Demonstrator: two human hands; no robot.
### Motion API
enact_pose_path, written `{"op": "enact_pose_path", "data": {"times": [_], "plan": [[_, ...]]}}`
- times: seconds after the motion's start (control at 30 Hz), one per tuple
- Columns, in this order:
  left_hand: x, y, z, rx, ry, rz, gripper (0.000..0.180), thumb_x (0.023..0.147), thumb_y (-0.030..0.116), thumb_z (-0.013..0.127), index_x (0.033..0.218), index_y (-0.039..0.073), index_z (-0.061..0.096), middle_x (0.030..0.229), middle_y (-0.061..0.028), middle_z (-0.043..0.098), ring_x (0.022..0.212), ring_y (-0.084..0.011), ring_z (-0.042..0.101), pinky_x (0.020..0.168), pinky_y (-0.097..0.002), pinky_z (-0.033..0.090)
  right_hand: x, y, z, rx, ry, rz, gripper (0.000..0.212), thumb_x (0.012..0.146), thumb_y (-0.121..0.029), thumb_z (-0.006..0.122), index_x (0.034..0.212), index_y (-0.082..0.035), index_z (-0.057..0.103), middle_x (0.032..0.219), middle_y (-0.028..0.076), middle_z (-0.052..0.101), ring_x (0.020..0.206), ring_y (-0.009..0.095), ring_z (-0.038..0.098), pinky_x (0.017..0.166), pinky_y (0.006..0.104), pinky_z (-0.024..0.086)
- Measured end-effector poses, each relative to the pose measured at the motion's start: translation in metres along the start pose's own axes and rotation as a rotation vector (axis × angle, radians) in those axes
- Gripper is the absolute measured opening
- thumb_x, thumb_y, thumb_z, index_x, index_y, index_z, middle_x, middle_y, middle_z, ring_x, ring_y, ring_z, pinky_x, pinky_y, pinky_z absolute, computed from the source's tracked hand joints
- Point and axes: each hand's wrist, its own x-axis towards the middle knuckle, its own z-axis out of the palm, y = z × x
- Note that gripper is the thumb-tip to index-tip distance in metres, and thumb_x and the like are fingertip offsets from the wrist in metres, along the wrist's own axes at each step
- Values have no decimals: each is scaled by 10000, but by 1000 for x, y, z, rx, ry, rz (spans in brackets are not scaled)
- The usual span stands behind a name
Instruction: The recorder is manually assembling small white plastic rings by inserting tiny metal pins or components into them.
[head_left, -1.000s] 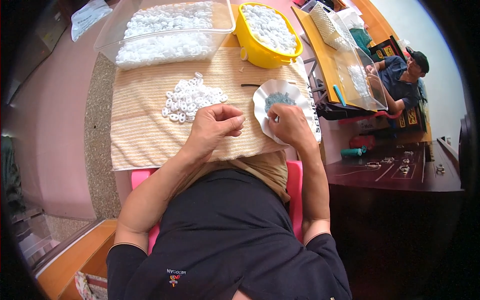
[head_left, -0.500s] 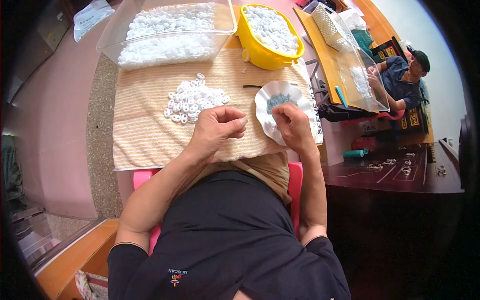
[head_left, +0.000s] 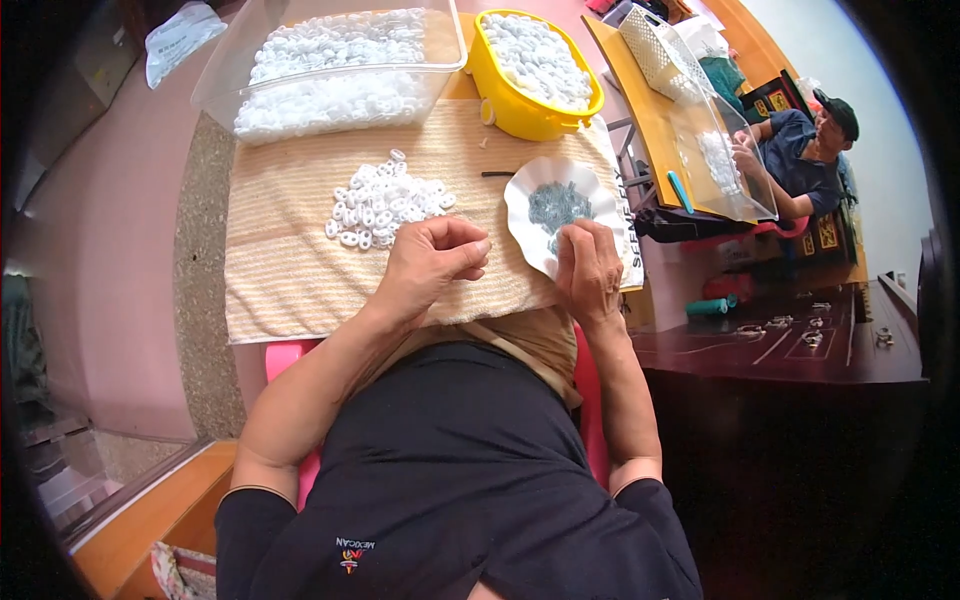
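Note:
My left hand point(head_left: 432, 262) is closed in a pinch above the striped towel, just below a loose pile of small white plastic oval pieces with two holes point(head_left: 385, 205). Whatever sits between its thumb and forefinger is too small to make out. Over the near rim of a white wavy-edged dish point(head_left: 522, 225), my right hand point(head_left: 592, 268) has its fingers drawn together, their tips near small grey-blue bits point(head_left: 558, 206) in the dish. What those fingers hold, if anything, does not show.
A clear plastic bin point(head_left: 330, 75) full of white pieces stands at the far left, beside a yellow tub point(head_left: 535, 118) of similar pieces. A short black stick point(head_left: 495, 174) lies by the dish. Rightward, another person point(head_left: 800, 160) works at a clear bin point(head_left: 735, 190).
My right hand has drawn back toward me from the middle of the dish to its near rim, uncovering more of the grey-blue bits. My left hand stays in nearly the same pinch.

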Motion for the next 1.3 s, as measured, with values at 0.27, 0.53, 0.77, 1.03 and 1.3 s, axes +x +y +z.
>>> {"op": "enact_pose_path", "data": {"times": [0.27, 0.53, 0.77, 1.03, 1.3], "plan": [[0, 1, 3, -4, 35, -3, 119, 859, 49, 677, 949, -25, 655, 804, -48, 662, 694, -97, 616, 654, -230, 530, 12, 18, 7, -52, 43, 41, 74, 845, -20, 612, 912, -7, 581, 904, 172, 607, 819, 349, 609, 685, 421, 505], [2, -1, -1, 25, 15, -17, 142, 864, 89, 694, 968, 3, 651, 835, -43, 665, 734, -94, 629, 694, -233, 545, 20, 17, 5, -116, 61, -28, 84, 834, -28, 640, 907, -15, 602, 899, 155, 616, 800, 335, 614, 680, 407, 512], [1, 1, 0, -37, 12, -37, 161, 868, 88, 689, 985, -13, 646, 856, -51, 666, 751, -102, 632, 705, -243, 553, 28, -35, 16, 692, -14, 257, 68, 866, -19, 660, 910, 15, 623, 821, 86, 633, 685, 134, 593, 628, 246, 478], [1, 2, -2, -165, 4, -81, 193, 883, 52, 656, 1054, -28, 618, 925, -77, 665, 811, -144, 660, 771, -278, 578, 20, -43, 29, 1114, -185, 635, 140, 920, -117, 639, 937, 22, 638, 790, 13, 641, 721, 75, 600, 658, 214, 493], [0, 4, 0, -213, -7, -101, 196, 878, 33, 651, 1062, -25, 618, 944, -90, 668, 815, -150, 662, 771, -273, 577, 11, -40, 35, 1197, -222, 679, 153, 919, -113, 640, 970, 31, 648, 821, 13, 655, 743, 66, 606, 671, 205, 502]]}}
